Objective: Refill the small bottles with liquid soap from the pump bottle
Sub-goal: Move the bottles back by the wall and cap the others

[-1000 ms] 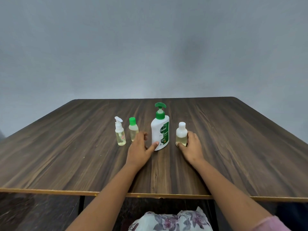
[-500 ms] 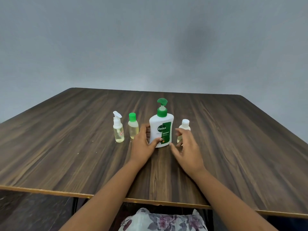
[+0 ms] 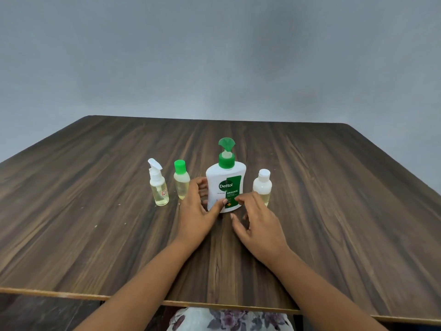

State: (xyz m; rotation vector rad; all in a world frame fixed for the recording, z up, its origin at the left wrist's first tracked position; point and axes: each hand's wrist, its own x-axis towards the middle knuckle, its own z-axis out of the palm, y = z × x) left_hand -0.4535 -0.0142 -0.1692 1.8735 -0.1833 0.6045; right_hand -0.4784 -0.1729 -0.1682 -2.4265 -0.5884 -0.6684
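Note:
A white pump bottle (image 3: 225, 182) with a green pump head stands upright mid-table. My left hand (image 3: 199, 211) grips its lower left side, thumb across the front and fingers behind. My right hand (image 3: 256, 223) hovers just in front of the bottle's right base, fingers spread, one fingertip at the label. Three small clear bottles hold yellowish liquid: a white-spray bottle (image 3: 158, 185) at the left, a green-capped bottle (image 3: 181, 181) beside my left hand, and a white-capped bottle (image 3: 262, 185) to the right of the pump bottle.
The dark wooden table (image 3: 334, 211) stretches wide on both sides, its front edge near my body. A plain grey wall rises behind it. Floral fabric shows below the table edge.
My right hand let go of the white-capped bottle and moved left toward the pump bottle. My left hand closed round the pump bottle, which has turned to face me.

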